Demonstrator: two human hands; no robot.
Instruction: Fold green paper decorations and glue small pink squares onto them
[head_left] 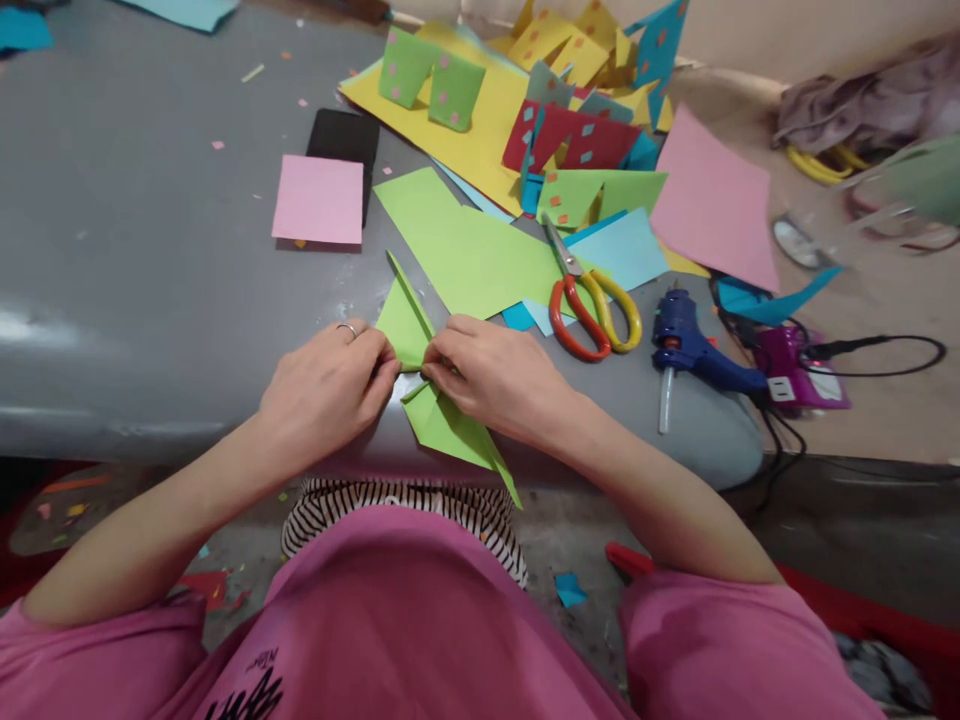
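Observation:
A piece of light green paper (459,432), partly folded with narrow raised edges, lies near the front edge of the grey table. My left hand (328,385), with a ring on one finger, pinches the paper's fold from the left. From the right, my right hand (501,375) pinches the same piece close beside it, and the two sets of fingertips almost meet. The fingers cover the middle of the fold. Just beyond my hands rests a larger flat green sheet (472,255). Scissors (592,300) with red and yellow handles lie to the right of it.
A blue glue gun (694,345) with cables lies at the right end of the table (150,250). A pink square of paper (319,200) overlaps a black phone-like object (346,135). Dotted folded paper pieces (577,135) pile up at the back. A pink sheet (716,200) lies rightward.

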